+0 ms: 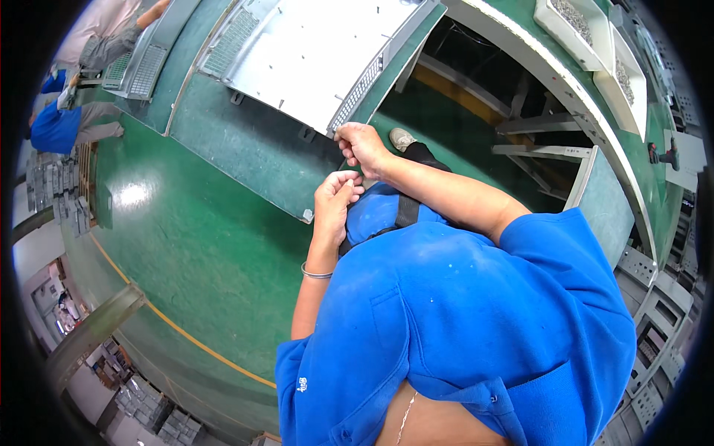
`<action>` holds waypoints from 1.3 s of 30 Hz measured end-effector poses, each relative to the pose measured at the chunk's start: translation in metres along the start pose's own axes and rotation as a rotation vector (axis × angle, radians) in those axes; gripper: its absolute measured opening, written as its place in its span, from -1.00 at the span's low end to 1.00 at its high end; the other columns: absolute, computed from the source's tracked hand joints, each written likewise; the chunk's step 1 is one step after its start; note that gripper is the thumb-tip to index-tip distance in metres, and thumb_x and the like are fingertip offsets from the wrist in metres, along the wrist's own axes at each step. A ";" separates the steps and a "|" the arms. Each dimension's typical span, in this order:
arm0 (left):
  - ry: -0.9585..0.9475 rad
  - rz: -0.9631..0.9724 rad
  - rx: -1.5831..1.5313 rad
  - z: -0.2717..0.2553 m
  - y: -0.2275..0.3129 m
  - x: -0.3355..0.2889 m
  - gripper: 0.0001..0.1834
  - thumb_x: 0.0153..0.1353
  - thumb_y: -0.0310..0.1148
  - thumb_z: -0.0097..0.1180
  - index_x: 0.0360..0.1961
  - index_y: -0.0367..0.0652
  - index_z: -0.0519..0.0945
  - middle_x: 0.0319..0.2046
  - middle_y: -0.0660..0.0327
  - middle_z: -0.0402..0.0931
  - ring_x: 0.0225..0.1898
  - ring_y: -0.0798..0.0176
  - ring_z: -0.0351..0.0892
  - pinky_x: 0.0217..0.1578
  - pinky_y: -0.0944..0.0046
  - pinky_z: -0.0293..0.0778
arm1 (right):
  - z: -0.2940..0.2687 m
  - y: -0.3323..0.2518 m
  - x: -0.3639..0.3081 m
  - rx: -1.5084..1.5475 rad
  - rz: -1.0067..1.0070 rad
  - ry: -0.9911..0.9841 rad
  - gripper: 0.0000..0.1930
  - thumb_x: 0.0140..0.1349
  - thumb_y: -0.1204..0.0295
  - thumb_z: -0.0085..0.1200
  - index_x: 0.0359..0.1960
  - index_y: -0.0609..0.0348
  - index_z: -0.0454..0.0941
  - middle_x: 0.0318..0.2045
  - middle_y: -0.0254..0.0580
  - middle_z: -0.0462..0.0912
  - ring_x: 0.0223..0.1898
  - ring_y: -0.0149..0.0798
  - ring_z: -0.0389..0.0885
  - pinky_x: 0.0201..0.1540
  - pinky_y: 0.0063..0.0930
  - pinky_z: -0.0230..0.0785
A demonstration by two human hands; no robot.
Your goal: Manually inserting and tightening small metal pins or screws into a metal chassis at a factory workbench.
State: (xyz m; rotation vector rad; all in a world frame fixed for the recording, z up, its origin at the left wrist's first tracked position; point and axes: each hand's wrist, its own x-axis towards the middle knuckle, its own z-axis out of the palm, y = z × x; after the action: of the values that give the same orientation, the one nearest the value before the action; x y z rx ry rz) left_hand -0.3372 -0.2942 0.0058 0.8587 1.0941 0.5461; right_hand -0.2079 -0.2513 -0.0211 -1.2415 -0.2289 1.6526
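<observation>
A large white sheet-metal panel (320,52) with several small upright studs lies on the green workbench (238,149). Perforated strips run along its sides, one (362,88) ending close to my right hand (361,146). This hand is at the panel's near corner, fingers curled with thumb and forefinger together. Just below and to the left, my left hand (335,202) is raised before my waist, its thumb and fingertips pinched. Whatever either pinch holds, if anything, is too small or hidden to make out.
White bins (628,80) of small metal fasteners stand on the far-right bench, near a cordless drill (663,154). A metal frame (543,151) is below at right. At upper left are a person in blue (56,128) and another person's grey sleeve (110,50) beside a second panel (141,70).
</observation>
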 end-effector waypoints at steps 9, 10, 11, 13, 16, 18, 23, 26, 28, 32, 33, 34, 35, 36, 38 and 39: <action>-0.028 0.001 0.020 -0.002 0.001 0.006 -0.81 0.16 -0.45 -0.08 -0.23 -0.30 0.44 -0.35 0.21 0.49 -0.38 0.44 0.45 -0.36 0.50 0.34 | 0.002 -0.004 -0.002 -0.087 0.047 -0.027 -0.65 0.23 0.16 -0.23 -0.53 0.17 0.34 -0.70 -0.43 0.25 -0.77 -0.55 0.08 -0.78 -0.65 -0.02; -0.043 0.003 0.030 -0.004 0.001 0.007 -0.80 0.15 -0.44 -0.07 -0.22 -0.30 0.44 -0.34 0.21 0.48 -0.37 0.43 0.46 -0.34 0.49 0.35 | -0.001 -0.003 -0.003 -0.122 0.023 -0.031 -0.62 0.24 0.10 -0.25 -0.48 0.19 0.35 -0.68 -0.38 0.30 -0.77 -0.53 0.15 -0.79 -0.64 0.06; -0.023 0.001 0.011 -0.005 0.002 0.005 -0.81 0.16 -0.45 -0.08 -0.23 -0.30 0.45 -0.35 0.22 0.48 -0.38 0.45 0.45 -0.36 0.50 0.34 | -0.002 -0.004 -0.006 -0.108 0.037 -0.053 -0.67 0.22 0.14 -0.19 -0.44 0.18 0.33 -0.66 -0.35 0.35 -0.76 -0.53 0.24 -0.80 -0.65 0.12; -0.004 0.007 -0.036 -0.004 0.002 0.004 -0.83 0.16 -0.46 -0.09 -0.26 -0.29 0.47 -0.37 0.23 0.49 -0.41 0.47 0.43 -0.39 0.52 0.32 | -0.007 -0.001 -0.007 -0.174 -0.023 -0.015 -0.76 0.18 0.22 -0.10 -0.42 0.15 0.33 -0.64 -0.33 0.40 -0.75 -0.54 0.28 -0.80 -0.68 0.16; -0.024 0.020 -0.054 -0.010 -0.003 0.009 -0.83 0.16 -0.45 -0.07 -0.24 -0.28 0.46 -0.35 0.21 0.49 -0.39 0.44 0.47 -0.37 0.50 0.37 | -0.007 0.000 -0.007 -0.064 -0.072 -0.074 -0.89 0.15 0.39 -0.06 -0.47 0.10 0.33 -0.64 -0.33 0.42 -0.77 -0.56 0.27 -0.79 -0.72 0.18; -0.022 0.020 -0.064 -0.011 -0.004 0.010 -0.83 0.16 -0.46 -0.08 -0.25 -0.28 0.45 -0.36 0.21 0.48 -0.40 0.44 0.47 -0.38 0.50 0.36 | -0.005 0.002 -0.003 -0.059 -0.093 -0.056 -0.89 0.17 0.42 -0.10 -0.49 0.11 0.34 -0.66 -0.34 0.42 -0.77 -0.56 0.27 -0.80 -0.72 0.16; -0.005 0.014 -0.088 -0.012 0.000 0.010 -0.82 0.17 -0.44 -0.10 -0.25 -0.30 0.46 -0.38 0.22 0.49 -0.40 0.45 0.44 -0.38 0.50 0.31 | 0.002 0.004 -0.001 -0.121 -0.093 -0.015 -0.83 0.22 0.36 -0.19 -0.50 0.12 0.33 -0.68 -0.36 0.36 -0.76 -0.56 0.22 -0.81 -0.71 0.08; -0.007 0.019 -0.096 -0.014 -0.002 0.013 -0.81 0.17 -0.45 -0.11 -0.25 -0.31 0.46 -0.37 0.21 0.49 -0.39 0.42 0.45 -0.37 0.47 0.31 | 0.006 0.006 0.000 -0.136 -0.082 0.013 -0.79 0.23 0.29 -0.25 -0.50 0.10 0.29 -0.69 -0.37 0.31 -0.77 -0.54 0.15 -0.78 -0.67 0.00; -0.001 0.007 -0.104 -0.017 -0.003 0.016 -0.81 0.16 -0.45 -0.11 -0.26 -0.32 0.46 -0.37 0.22 0.49 -0.38 0.40 0.46 -0.37 0.46 0.31 | 0.009 0.006 -0.001 -0.146 -0.079 0.023 -0.77 0.23 0.27 -0.25 -0.52 0.10 0.29 -0.70 -0.39 0.29 -0.76 -0.54 0.14 -0.77 -0.66 -0.03; 0.001 0.004 -0.123 -0.017 -0.003 0.019 -0.83 0.14 -0.48 -0.14 -0.27 -0.30 0.45 -0.38 0.20 0.50 -0.39 0.41 0.47 -0.37 0.47 0.34 | 0.011 0.007 0.001 -0.219 -0.103 0.062 -0.74 0.22 0.26 -0.27 -0.56 0.11 0.29 -0.72 -0.40 0.27 -0.75 -0.54 0.14 -0.74 -0.65 -0.03; 0.001 -0.005 -0.132 -0.017 -0.004 0.020 -0.83 0.14 -0.48 -0.14 -0.28 -0.30 0.45 -0.39 0.20 0.50 -0.39 0.41 0.47 -0.37 0.47 0.34 | 0.011 0.008 0.002 -0.247 -0.110 0.074 -0.73 0.22 0.26 -0.28 -0.57 0.10 0.29 -0.72 -0.40 0.27 -0.75 -0.54 0.13 -0.73 -0.65 -0.02; -0.001 -0.014 -0.140 -0.017 -0.004 0.021 -0.83 0.14 -0.48 -0.14 -0.29 -0.30 0.45 -0.40 0.20 0.50 -0.39 0.41 0.47 -0.37 0.47 0.34 | 0.011 0.010 0.003 -0.281 -0.145 0.089 -0.72 0.23 0.25 -0.28 -0.58 0.10 0.28 -0.73 -0.41 0.26 -0.76 -0.54 0.12 -0.74 -0.65 -0.04; 0.000 -0.022 -0.149 -0.017 -0.005 0.022 -0.84 0.13 -0.48 -0.14 -0.30 -0.30 0.45 -0.40 0.20 0.50 -0.40 0.41 0.47 -0.37 0.46 0.34 | 0.010 0.013 0.004 -0.316 -0.181 0.104 -0.71 0.23 0.23 -0.29 -0.59 0.10 0.27 -0.74 -0.41 0.24 -0.77 -0.55 0.11 -0.75 -0.65 -0.05; 0.003 -0.031 -0.158 -0.018 -0.006 0.023 -0.85 0.13 -0.48 -0.14 -0.32 -0.29 0.45 -0.41 0.20 0.50 -0.40 0.41 0.47 -0.37 0.46 0.34 | 0.010 0.017 0.006 -0.351 -0.216 0.117 -0.70 0.24 0.22 -0.29 -0.59 0.10 0.26 -0.75 -0.42 0.23 -0.78 -0.55 0.10 -0.76 -0.65 -0.07; 0.005 -0.045 -0.178 -0.019 -0.007 0.026 -0.87 0.12 -0.48 -0.14 -0.34 -0.29 0.44 -0.42 0.20 0.50 -0.40 0.41 0.47 -0.37 0.46 0.34 | 0.007 0.019 0.007 -0.409 -0.256 0.111 -0.67 0.26 0.18 -0.30 -0.58 0.09 0.25 -0.76 -0.43 0.21 -0.78 -0.57 0.10 -0.77 -0.66 -0.08; 0.006 -0.051 -0.189 -0.019 -0.008 0.026 -0.87 0.12 -0.49 -0.14 -0.35 -0.28 0.44 -0.43 0.20 0.50 -0.40 0.40 0.47 -0.37 0.46 0.34 | 0.007 0.019 0.007 -0.405 -0.250 0.114 -0.67 0.27 0.17 -0.30 -0.57 0.09 0.26 -0.76 -0.44 0.21 -0.78 -0.57 0.09 -0.77 -0.66 -0.08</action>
State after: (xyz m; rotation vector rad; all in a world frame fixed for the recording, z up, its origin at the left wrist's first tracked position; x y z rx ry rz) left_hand -0.3450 -0.2728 -0.0192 0.6632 1.0491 0.5996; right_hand -0.2248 -0.2522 -0.0345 -1.5328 -0.6464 1.3532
